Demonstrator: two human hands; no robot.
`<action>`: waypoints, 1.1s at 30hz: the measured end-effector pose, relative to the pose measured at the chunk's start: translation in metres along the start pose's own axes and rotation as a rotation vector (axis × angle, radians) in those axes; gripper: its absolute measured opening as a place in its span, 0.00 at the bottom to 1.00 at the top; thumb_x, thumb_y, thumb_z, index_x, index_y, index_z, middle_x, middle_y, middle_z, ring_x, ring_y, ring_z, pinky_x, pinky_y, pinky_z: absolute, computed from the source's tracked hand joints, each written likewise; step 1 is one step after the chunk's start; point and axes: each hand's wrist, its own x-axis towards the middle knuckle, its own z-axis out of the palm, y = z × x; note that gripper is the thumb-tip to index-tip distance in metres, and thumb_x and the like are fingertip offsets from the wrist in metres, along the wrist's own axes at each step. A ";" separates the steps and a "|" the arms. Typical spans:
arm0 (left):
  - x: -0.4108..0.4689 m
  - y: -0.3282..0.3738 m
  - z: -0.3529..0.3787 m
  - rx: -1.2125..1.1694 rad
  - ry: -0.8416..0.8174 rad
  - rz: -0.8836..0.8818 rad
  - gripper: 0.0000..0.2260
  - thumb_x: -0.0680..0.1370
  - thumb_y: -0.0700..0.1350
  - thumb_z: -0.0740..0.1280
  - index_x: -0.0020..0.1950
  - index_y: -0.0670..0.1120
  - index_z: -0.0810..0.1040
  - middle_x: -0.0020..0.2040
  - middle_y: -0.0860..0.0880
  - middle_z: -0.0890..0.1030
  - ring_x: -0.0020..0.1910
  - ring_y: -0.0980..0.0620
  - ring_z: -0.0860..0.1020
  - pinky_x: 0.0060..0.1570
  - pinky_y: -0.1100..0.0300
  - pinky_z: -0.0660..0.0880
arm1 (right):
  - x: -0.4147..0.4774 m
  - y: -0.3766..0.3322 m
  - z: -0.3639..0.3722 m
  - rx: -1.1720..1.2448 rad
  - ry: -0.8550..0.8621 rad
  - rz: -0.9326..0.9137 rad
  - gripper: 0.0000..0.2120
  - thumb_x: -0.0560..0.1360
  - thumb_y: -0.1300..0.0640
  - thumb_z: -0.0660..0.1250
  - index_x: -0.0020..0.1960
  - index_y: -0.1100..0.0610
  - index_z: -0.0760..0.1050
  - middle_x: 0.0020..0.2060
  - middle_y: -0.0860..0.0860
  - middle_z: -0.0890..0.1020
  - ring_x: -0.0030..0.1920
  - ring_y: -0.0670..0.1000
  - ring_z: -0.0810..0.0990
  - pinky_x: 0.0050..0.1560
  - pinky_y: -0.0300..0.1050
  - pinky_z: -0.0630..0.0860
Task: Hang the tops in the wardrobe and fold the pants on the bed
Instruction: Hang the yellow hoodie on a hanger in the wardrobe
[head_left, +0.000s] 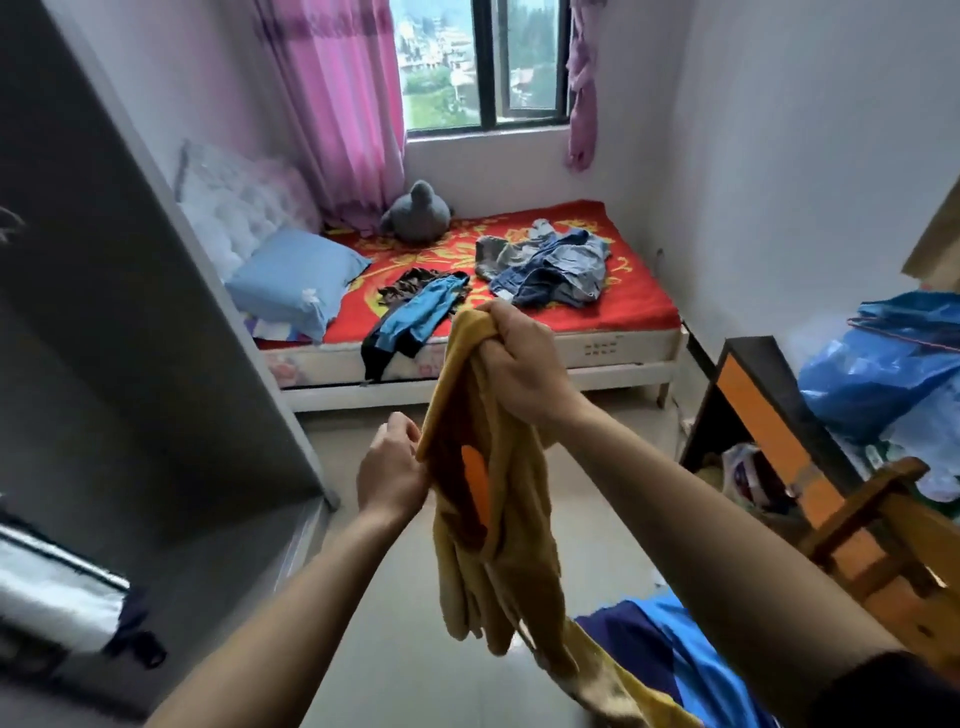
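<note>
The right hand (519, 364) grips the bunched top end of the yellow top (498, 545), up in the air near the wardrobe (130, 312). The left hand (389, 467) pinches its side edge. An orange hanger (477, 483) shows inside. Blue pants (415, 312) droop over the bed (623, 345)'s front edge.

Right hand (519, 364) gripping yellow top (498, 545) bunched up high, left hand (390, 467) pinching its edge, bed (613, 343) with scattered clothes behind
</note>
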 end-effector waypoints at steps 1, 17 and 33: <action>0.006 -0.015 -0.005 0.032 -0.006 -0.067 0.09 0.79 0.52 0.65 0.43 0.51 0.69 0.39 0.51 0.75 0.35 0.51 0.75 0.33 0.57 0.73 | 0.008 -0.009 0.012 0.048 0.010 -0.011 0.07 0.77 0.62 0.58 0.48 0.58 0.75 0.39 0.51 0.80 0.40 0.50 0.79 0.42 0.51 0.77; 0.165 -0.194 -0.204 -0.236 0.383 -0.166 0.13 0.81 0.50 0.61 0.36 0.52 0.70 0.30 0.57 0.75 0.30 0.58 0.75 0.27 0.67 0.63 | 0.196 -0.025 0.197 -0.167 -0.100 0.102 0.12 0.75 0.53 0.65 0.57 0.50 0.79 0.47 0.49 0.82 0.51 0.52 0.79 0.51 0.45 0.72; 0.257 -0.335 -0.307 -0.239 0.811 -0.402 0.19 0.79 0.54 0.65 0.31 0.46 0.74 0.25 0.57 0.76 0.26 0.61 0.74 0.28 0.62 0.68 | 0.342 -0.066 0.468 0.004 -0.704 -0.122 0.14 0.74 0.46 0.61 0.58 0.46 0.75 0.49 0.45 0.79 0.47 0.45 0.78 0.43 0.39 0.76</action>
